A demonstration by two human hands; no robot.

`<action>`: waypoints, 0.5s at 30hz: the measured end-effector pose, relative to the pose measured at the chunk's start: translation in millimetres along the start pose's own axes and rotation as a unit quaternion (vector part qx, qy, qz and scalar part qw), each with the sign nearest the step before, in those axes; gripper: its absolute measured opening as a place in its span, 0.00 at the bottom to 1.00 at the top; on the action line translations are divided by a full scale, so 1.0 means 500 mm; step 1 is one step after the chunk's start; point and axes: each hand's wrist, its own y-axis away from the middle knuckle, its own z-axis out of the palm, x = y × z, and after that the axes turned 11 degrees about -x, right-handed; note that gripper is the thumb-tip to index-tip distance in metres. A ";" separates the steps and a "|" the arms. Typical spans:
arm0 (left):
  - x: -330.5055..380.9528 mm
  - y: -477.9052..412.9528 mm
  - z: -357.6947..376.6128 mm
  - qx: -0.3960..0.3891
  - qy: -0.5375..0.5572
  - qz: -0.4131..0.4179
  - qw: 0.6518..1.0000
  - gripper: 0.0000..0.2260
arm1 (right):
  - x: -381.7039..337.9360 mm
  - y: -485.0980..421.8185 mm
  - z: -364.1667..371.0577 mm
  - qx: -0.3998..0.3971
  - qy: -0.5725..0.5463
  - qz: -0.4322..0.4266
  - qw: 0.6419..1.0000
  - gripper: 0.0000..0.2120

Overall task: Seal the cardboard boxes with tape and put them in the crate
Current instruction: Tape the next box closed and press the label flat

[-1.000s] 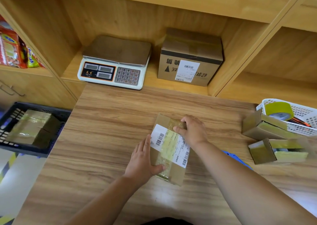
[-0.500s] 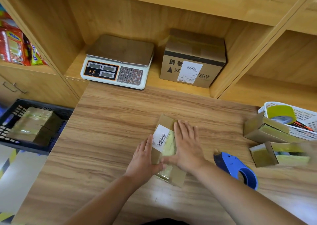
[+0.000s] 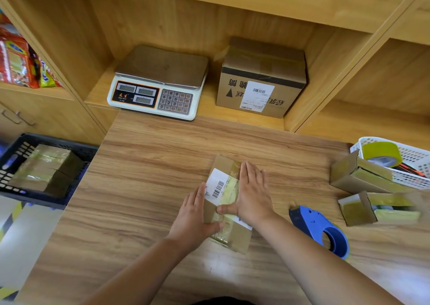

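Right hand [image 3: 252,197] flat, fingers [image 3: 249,174] straight atop small cardboard box [image 3: 240,238], likely pressing tape [image 3: 230,186] down; left hand [image 3: 193,214] unclenched left of fingers, bracing box against sliding.

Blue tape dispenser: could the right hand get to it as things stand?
Probably yes. The blue tape dispenser lies on the table just right of the right hand, which presses flat on the small box and holds nothing; nothing stands between them.

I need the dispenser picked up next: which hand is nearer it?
Right. The right hand presses the box just left of the dispenser; the left hand is on the box's far, left side.
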 end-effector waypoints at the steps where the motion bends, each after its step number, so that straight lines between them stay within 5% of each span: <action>1: 0.000 0.000 0.001 0.001 0.005 0.000 1.000 0.51 | 0.002 -0.001 -0.001 -0.002 0.004 0.004 1.000 0.71; 9: -0.001 -0.010 -0.019 -0.029 -0.006 0.008 1.000 0.50 | 0.004 -0.006 -0.018 0.041 0.018 0.045 0.998 0.67; 15: 0.007 -0.041 -0.082 -0.127 -0.157 0.043 0.978 0.48 | 0.027 0.021 -0.019 0.079 -0.016 0.140 0.987 0.46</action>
